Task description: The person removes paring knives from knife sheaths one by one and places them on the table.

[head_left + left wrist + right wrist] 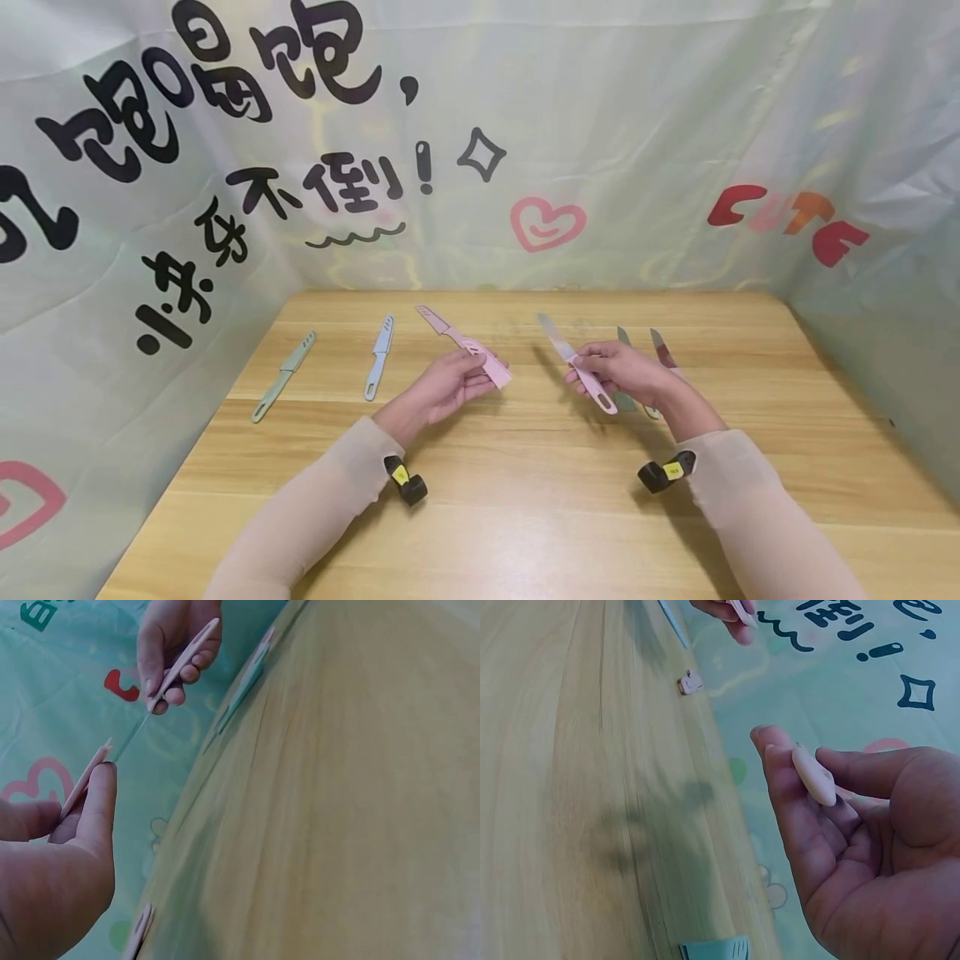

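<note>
In the head view my left hand [453, 383] pinches a pink knife sheath [491, 367] between thumb and fingers, above the table. My right hand [618, 371] holds a knife by its pink handle [596, 392]. Its bare blade [557, 336] points up and to the left, away from me. Sheath and knife are apart in the head view; in the left wrist view the blade [131, 737] points toward the sheath [84, 780]. Another pink knife [438, 321] lies behind my left hand, partly covered by the held sheath.
Left on the wooden table [510, 517] lie a sheathed green knife [285, 375] and a sheathed blue knife [378, 358]. Partly hidden by my right hand are a green piece [624, 336] and a dark-bladed knife [663, 348]. A printed curtain [637, 125] stands behind and beside the table.
</note>
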